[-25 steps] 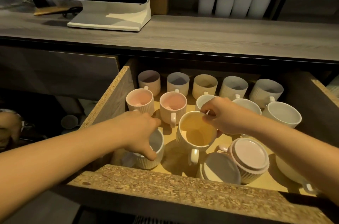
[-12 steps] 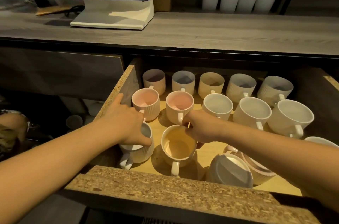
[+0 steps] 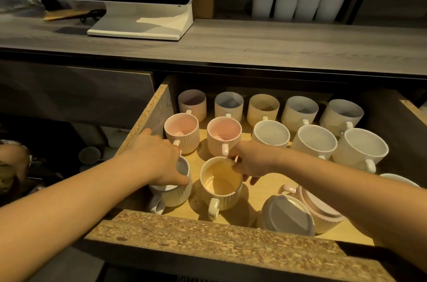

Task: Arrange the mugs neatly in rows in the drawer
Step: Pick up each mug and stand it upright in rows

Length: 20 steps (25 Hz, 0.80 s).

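Left hand: the left hand [image 3: 159, 161] gripped the rim of a grey mug [image 3: 172, 185] at the front left corner of the drawer [image 3: 208, 231].
Right hand: the right hand [image 3: 250, 161] pinched the far rim of a yellow mug [image 3: 220, 185] just beside the grey one.
Risk: judging by the close spacing, a nudge could have knocked either held mug into the pink mugs [image 3: 182, 132] behind, chipping rims; handles could also have caught.
Other risk: two upturned mugs [image 3: 300, 212] leaning together at the front right might have rolled if the right forearm brushed them.
Count, back row: five mugs.
Count, second row: five, two pink and three white.
Count, front: two upright, two upturned, plus a white rim at the far right edge.
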Each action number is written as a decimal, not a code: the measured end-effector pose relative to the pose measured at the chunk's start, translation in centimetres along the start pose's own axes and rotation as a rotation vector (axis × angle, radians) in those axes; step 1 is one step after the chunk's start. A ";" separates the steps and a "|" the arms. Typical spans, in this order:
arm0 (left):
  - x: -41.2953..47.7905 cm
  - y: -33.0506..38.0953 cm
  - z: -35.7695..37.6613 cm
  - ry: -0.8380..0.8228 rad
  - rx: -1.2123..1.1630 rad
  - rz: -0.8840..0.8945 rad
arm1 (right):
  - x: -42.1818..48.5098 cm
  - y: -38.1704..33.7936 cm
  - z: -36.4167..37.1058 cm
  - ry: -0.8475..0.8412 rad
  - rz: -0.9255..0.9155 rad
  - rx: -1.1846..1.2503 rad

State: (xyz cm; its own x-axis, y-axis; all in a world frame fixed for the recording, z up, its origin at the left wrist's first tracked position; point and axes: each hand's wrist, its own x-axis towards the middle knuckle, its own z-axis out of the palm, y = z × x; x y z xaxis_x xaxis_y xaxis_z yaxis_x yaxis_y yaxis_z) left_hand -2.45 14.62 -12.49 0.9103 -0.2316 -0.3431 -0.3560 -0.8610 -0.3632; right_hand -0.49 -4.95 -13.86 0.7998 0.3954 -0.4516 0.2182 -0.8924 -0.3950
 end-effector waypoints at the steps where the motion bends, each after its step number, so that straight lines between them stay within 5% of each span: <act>1: 0.1 0.1 -0.2 0.018 0.001 0.015 | -0.2 0.0 -0.6 -0.012 -0.005 -0.049; 10: 1.0 5.2 -5.5 0.131 -0.343 0.358 | -6.1 2.8 -4.8 0.137 0.004 -0.344; 20: 3.6 12.7 -7.3 0.016 -0.234 0.480 | -9.0 8.3 -1.6 0.062 0.299 -0.256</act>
State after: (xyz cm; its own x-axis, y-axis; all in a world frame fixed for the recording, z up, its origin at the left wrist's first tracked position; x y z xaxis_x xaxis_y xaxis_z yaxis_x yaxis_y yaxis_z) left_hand -2.16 -0.47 -11.97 0.6603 -0.6296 -0.4095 -0.6781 -0.7341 0.0353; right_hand -4.94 -16.25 -11.76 0.8799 0.1035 -0.4638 0.0971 -0.9946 -0.0377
